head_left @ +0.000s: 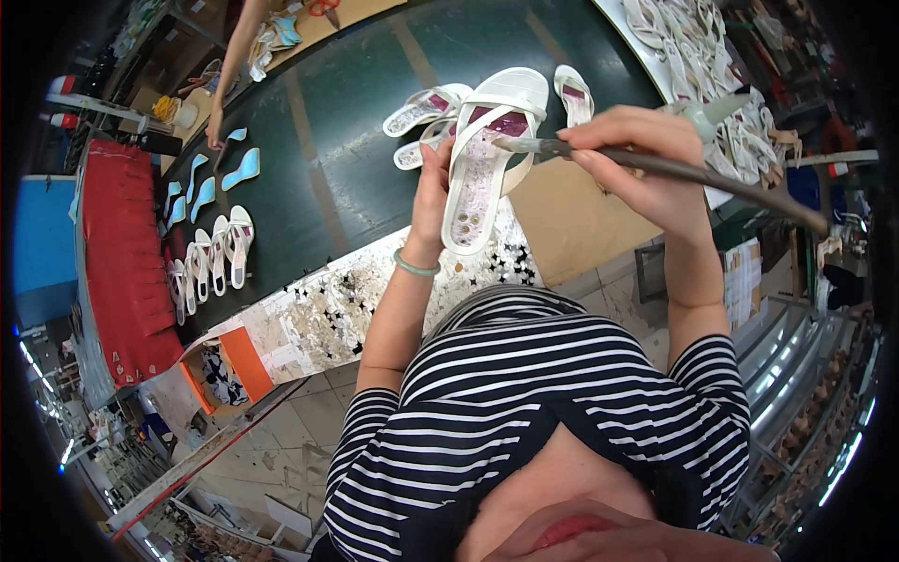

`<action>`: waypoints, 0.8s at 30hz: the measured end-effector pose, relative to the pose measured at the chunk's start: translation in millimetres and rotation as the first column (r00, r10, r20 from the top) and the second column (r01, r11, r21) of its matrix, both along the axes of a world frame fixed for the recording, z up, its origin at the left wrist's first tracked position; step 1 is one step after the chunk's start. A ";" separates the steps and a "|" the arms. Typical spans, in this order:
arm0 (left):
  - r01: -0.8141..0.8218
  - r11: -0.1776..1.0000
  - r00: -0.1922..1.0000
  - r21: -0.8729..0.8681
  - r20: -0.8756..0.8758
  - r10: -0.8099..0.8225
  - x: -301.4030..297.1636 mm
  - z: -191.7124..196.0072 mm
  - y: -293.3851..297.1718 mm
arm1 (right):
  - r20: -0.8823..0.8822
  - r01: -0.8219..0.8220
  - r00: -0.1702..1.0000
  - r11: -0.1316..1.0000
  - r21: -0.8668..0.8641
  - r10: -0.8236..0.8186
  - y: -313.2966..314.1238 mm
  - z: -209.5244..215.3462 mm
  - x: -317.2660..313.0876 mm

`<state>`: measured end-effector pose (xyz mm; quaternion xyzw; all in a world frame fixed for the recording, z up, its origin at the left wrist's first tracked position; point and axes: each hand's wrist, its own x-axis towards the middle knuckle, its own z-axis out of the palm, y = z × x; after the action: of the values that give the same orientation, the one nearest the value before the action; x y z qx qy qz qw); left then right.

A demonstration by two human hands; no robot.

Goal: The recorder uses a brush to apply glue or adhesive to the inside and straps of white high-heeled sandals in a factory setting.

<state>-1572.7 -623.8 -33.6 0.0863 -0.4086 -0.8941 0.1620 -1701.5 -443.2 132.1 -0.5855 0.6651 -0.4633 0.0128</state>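
Observation:
My left hand [431,197] grips a white strappy sandal [470,187] by its side, with the toe end pointing away from me. The sandal's footbed looks wet or glossy, with a magenta patch under the crossed straps. In my right hand [646,155] is a long-handled brush [730,185], its pale bristle tip touching or just over the footbed near the straps. Two white sandals [426,110] lie behind the held one, partly hidden by it. Another white sandal [573,94] lies to its right. Close behind my right hand is a pale green bottle-shaped thing [716,114] with a dark tip.
A dark green belt [356,84] runs across in front. On its left stand a row of white sandals [215,258] and several light blue sole pieces [201,192], near a co-worker's hand [215,129]. White straps [693,47] pile up at right. An orange box [245,361] sits at near left.

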 end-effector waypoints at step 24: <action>-0.208 0.963 0.959 -0.172 -0.228 0.167 -0.7 6.8 6.8 | -0.074 0.190 0.974 0.951 -0.243 -0.214 -43.3 -48.8 45.9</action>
<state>-1573.3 -617.0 -26.8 0.0127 -0.4642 -0.8345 0.2966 -1655.6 -486.5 83.3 -0.5340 0.6620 -0.5078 -0.1371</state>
